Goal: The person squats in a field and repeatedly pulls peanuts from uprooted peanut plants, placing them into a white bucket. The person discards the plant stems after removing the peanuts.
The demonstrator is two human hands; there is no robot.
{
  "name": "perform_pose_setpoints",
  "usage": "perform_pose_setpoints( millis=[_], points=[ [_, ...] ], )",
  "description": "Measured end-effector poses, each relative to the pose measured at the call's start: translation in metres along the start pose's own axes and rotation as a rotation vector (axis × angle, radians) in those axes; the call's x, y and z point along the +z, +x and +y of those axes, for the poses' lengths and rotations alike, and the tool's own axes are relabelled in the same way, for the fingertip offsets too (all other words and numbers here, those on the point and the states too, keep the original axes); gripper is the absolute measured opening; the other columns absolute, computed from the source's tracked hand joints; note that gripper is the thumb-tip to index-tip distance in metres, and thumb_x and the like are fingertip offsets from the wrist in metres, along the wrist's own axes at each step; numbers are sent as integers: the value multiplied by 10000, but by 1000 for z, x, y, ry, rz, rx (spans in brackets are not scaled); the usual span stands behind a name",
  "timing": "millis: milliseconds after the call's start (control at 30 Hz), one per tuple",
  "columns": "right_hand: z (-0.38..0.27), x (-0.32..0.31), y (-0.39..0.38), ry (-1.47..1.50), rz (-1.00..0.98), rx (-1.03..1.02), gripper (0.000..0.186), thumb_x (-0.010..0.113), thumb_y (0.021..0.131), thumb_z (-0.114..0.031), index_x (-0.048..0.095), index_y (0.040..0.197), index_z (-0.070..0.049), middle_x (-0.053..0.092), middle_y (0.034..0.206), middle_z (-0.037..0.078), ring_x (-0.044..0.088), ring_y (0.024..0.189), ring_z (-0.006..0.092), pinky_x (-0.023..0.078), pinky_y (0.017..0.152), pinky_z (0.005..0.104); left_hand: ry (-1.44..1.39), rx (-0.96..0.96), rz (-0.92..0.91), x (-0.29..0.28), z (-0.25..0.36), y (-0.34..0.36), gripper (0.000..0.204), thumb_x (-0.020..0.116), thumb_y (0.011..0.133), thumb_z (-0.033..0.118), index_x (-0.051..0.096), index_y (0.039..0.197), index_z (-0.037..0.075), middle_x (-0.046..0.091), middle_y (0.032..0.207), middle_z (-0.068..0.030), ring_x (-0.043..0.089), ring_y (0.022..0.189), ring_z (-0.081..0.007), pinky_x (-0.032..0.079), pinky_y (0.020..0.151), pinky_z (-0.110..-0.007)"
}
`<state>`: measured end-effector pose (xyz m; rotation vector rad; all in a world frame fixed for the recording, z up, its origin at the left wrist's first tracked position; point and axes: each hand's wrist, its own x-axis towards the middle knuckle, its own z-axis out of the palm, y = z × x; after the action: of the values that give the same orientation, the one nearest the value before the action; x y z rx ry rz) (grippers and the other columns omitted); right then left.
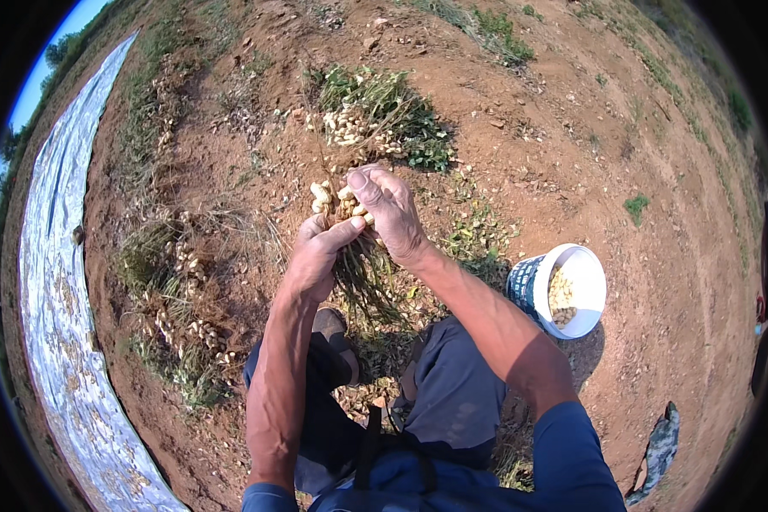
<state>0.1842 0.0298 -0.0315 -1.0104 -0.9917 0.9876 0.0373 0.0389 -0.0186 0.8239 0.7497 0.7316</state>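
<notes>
A bunch of peanut plants hangs roots-up between my hands, its green stems pointing down toward my legs. Pale peanut pods cluster at its top. My left hand is closed round the stems just below the pods, thumb pressed across them. On the other side, my right hand has its fingers curled over the pods at the top of the bunch; they seem to grip some pods, partly hidden by the hand. Just beyond lies a heap of pulled peanut plants with pods showing.
To the right, a white bucket with peanuts inside tilts on the reddish soil. More uprooted peanut plants lie in a row at the left. Beyond them stretches a long pale sheet. A camouflage-patterned cloth lies at the lower right.
</notes>
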Motion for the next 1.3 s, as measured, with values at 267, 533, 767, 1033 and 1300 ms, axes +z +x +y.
perform_pose_setpoints(
  millis=[267, 533, 767, 1033, 1300],
  points=[
    [0, 4, 3, -332, 7, -77, 352, 752, 956, -367, 689, 969, -21, 642, 783, 8, 593, 729, 97, 487, 645, 282, 179, 70, 122, 3, -15, 6, 189, 675, 987, 178, 635, 1081, 19, 675, 887, -34, 639, 710, -110, 524, 634, -272],
    [-11, -9, 14, -453, -134, -174, 386, 701, 986, -354, 670, 903, 21, 637, 734, 57, 583, 684, 119, 477, 610, 333, 239, 41, 51, 0, -18, 9, 218, 671, 1005, 236, 591, 868, 88, 517, 614, 32, 444, 479, -63, 341, 446, -248],
    [-7, -28, 16, -75, -244, -1, 284, 694, 993, -267, 691, 891, -3, 643, 799, -3, 549, 761, 61, 464, 664, 274, 63, -47, -160, 7, -10, -5, 299, 689, 983, 273, 554, 800, 80, 447, 552, 32, 394, 446, -88, 308, 439, -280],
    [-11, -27, 9, 486, -218, 252, 389, 671, 983, -476, 650, 939, -90, 621, 815, 6, 617, 777, 92, 520, 598, 251, -115, 114, -351, 12, -7, -17, 403, 576, 1010, 362, 524, 712, 95, 415, 533, 25, 403, 494, -127, 391, 557, -323],
    [-45, -52, 6, 587, -166, 333, 379, 599, 1032, -471, 544, 954, -104, 564, 814, 30, 558, 546, 93, 353, 334, 201, -382, 244, -338, -5, 0, -6, 342, 594, 1020, 325, 563, 765, 101, 402, 521, 53, 358, 425, -80, 383, 500, -302]
  ],
)
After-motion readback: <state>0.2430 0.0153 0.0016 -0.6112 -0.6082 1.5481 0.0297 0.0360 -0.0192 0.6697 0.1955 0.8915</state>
